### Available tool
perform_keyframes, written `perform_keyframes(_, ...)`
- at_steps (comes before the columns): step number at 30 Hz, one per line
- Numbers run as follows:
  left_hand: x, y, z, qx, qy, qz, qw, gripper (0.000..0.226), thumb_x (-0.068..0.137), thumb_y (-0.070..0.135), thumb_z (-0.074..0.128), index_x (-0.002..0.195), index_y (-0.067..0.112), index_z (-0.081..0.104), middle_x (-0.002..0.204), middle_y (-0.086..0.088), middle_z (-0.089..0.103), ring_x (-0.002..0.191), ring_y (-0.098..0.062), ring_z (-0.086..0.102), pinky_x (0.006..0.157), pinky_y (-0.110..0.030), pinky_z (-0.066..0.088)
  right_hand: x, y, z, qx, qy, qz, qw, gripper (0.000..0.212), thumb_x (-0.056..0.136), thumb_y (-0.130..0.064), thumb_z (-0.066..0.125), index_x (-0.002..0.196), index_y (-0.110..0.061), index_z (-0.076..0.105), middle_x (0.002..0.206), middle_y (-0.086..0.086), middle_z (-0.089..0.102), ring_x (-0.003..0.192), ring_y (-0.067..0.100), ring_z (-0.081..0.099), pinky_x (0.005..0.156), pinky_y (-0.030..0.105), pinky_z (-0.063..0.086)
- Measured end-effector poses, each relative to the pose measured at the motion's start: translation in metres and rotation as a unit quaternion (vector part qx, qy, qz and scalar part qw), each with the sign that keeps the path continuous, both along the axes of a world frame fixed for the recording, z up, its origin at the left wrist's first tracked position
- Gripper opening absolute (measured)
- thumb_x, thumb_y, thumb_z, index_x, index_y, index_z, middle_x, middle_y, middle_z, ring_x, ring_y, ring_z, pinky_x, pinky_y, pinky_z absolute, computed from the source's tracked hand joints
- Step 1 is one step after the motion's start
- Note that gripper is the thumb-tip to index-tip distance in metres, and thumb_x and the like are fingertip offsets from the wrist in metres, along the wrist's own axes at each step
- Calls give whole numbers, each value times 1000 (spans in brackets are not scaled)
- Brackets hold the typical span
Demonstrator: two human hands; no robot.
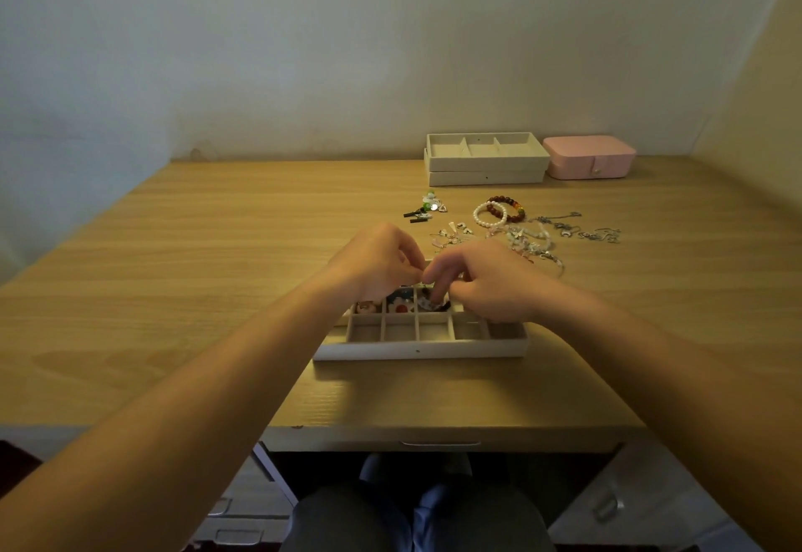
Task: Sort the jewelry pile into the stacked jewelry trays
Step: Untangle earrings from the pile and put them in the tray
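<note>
Silver, light and easily tangled, a small piece (429, 305) is pinched by the right hand (490, 280) over the tray (419, 347), while the left hand (377, 262) curls closed beside it, its grasp hidden.

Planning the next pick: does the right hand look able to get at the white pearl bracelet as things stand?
Probably yes. The white pearl bracelet lies in the open on the desk, just beyond the right hand, with nothing above it, though that hand seems busy at the tray.
</note>
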State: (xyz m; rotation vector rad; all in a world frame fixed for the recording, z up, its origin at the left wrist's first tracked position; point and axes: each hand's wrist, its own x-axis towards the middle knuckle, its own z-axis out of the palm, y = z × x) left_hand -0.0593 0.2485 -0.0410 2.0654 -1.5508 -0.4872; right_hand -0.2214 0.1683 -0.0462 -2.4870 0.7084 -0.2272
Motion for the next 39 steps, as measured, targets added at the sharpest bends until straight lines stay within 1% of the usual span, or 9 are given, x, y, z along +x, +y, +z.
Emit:
perform_keyframes(4, 2, 1, -2, -4, -9, 5, 1000, 7, 88, 20, 75, 84, 27, 74, 72, 11, 59, 65, -3, 52, 52, -20, 36, -2, -2, 0, -40, 0, 1, 999, 33, 88, -6, 61, 109, -27, 74, 85, -17, 73, 84, -2, 66, 80, 30, 59)
perform_keyframes(8, 2, 1, -1, -2, -11, 10, 1000, 5, 89, 21, 74, 87, 26, 74, 76, 11, 62, 70, -5, 56, 54, -21, 39, -3, -3, 0, -17, 13, 11, 1000, 31, 87, -7, 68, 107, -29, 75, 85, -20, 71, 82, -4, 66, 75, 24, 58)
perform_keyframes(13, 2, 0, 1, 2, -5, 9, 1000, 8, 89, 20, 74, 84, 27, 72, 75, 11, 60, 69, -4, 54, 54, -19, 37, 1, -4, 2, -21, 6, 26, 999, 21, 87, -19, 72, 104, -29, 75, 90, -19, 69, 85, -1, 65, 74, 22, 59)
perform_keyframes(21, 2, -1, 1, -1, -7, 9, 1000, 12, 88, 19, 74, 82, 28, 70, 71, 12, 58, 66, -2, 51, 53, -17, 35, 4, -6, -2, 12, 6, 14, 1000, 26, 86, -8, 78, 105, -25, 76, 88, -13, 75, 82, -4, 71, 83, 28, 61)
perform_keyframes(27, 4, -2, -1, 8, -6, 8, 1000, 9, 89, 21, 75, 84, 28, 70, 72, 11, 59, 64, -1, 52, 52, -16, 35, 6, 0, -11, 30, -74, -37, 996, 34, 84, -11, 81, 112, -27, 71, 86, -12, 74, 81, -1, 70, 83, 26, 60)
perform_keyframes(31, 5, -3, -3, 5, -5, 8, 1000, 12, 88, 20, 75, 81, 29, 70, 70, 11, 58, 64, -3, 51, 52, -17, 34, 6, -1, -10, -3, -52, -38, 998, 32, 80, -13, 85, 105, -26, 71, 81, -13, 73, 77, -3, 67, 77, 23, 56)
perform_keyframes(35, 6, -3, -3, -1, -3, 5, 1000, 13, 88, 18, 75, 80, 28, 70, 69, 12, 58, 64, -3, 50, 54, -19, 35, 5, -2, -9, -32, -13, -7, 999, 19, 88, -17, 75, 104, -28, 75, 91, -14, 74, 85, -1, 68, 82, 32, 61)
perform_keyframes(37, 6, -2, -2, 0, 1, 4, 1000, 14, 88, 18, 75, 80, 28, 70, 68, 12, 57, 64, -3, 50, 54, -18, 35, 4, -3, -9, -42, -29, -10, 999, 21, 90, -16, 66, 105, -28, 76, 90, -14, 73, 84, 2, 67, 79, 36, 62)
perform_keyframes(39, 6, -2, -2, 2, 4, 5, 1000, 16, 88, 19, 75, 78, 30, 69, 69, 11, 58, 64, -3, 51, 53, -18, 35, 3, -2, -8, -25, -53, -20, 998, 26, 90, -11, 60, 107, -25, 74, 88, -15, 73, 80, 0, 67, 74, 32, 60)
